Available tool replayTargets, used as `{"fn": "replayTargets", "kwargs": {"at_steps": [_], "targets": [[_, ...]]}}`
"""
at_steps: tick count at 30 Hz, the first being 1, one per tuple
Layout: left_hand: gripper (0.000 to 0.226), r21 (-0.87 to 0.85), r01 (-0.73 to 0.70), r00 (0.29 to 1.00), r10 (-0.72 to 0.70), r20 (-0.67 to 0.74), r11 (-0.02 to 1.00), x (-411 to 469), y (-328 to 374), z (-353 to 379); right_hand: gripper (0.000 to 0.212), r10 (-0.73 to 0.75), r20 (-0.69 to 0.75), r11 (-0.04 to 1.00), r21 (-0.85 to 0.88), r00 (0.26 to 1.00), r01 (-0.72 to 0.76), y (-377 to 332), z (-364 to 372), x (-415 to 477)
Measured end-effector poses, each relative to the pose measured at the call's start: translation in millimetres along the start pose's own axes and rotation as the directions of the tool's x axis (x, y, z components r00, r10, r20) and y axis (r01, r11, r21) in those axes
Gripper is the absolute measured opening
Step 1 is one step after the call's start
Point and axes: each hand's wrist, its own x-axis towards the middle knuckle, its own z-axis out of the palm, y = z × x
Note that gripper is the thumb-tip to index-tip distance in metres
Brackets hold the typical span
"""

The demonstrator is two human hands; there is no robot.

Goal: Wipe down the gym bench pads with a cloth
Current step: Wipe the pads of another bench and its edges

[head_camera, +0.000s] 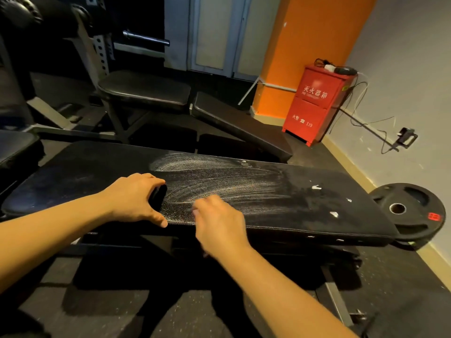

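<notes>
One long black bench pad point(305, 191) runs across the middle of the view, its grained surface streaked with broad white smears point(219, 181) that curve from the middle toward the right end. A few white flecks point(316, 187) sit beyond the smears. Behind it stands a second bench point(146, 89) with black pads. Against the orange pillar is a red cabinet point(317, 103) with white lettering: 灭火器箱 on the upper part, 火警 and 119 lower down; the small line under the big characters is too fine to read. A black weight plate point(415, 228) lies on the floor at the pad's right end, with a red sticker point(434, 217) that is illegible. The left hand point(131, 196) rests on the pad, fingers curled round a black cloth point(158, 195), thumb on the near edge. The right hand point(219, 223) is blurred just beside it; I cannot tell its grip.
</notes>
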Motion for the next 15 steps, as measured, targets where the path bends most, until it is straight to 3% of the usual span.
{"fn": "replayTargets", "kwargs": {"at_steps": [2, 4, 7, 10, 12, 15], "targets": [[0.131, -0.022, 0.008, 1.0, -0.007, 0.017, 1.0, 0, -4, 1, 0.014, 0.2, -0.073, 0.973, -0.101, 0.977, -0.206, 60, -10, 4], [0.141, -0.021, 0.006, 0.999, -0.005, 0.036, 1.0, 2, -6, 2, 0.014, 0.413, -0.14, 0.89, -0.149, 0.9, -0.431, 124, -32, 3], [0.157, -0.003, -0.009, 1.0, 0.009, 0.028, 1.0, 7, -12, 4, 0.015, 0.513, -0.191, 0.815, -0.197, 0.837, -0.545, 163, -46, -2], [0.155, 0.002, -0.012, 0.999, 0.012, 0.035, 1.0, 9, -9, 3, 0.018, 0.401, -0.193, 0.879, -0.194, 0.895, -0.436, 114, -25, 1], [0.159, -0.01, -0.01, 0.999, 0.01, 0.049, 1.0, 9, -6, 2, 0.016, 0.24, -0.136, 0.966, -0.067, 0.961, -0.251, 65, -6, 1], [0.162, -0.04, -0.001, 0.999, 0.002, 0.045, 0.999, 9, -6, 2, 0.019, 0.024, -0.07, 0.997, 0.071, 0.997, -0.019, 34, 8, -8]]}}
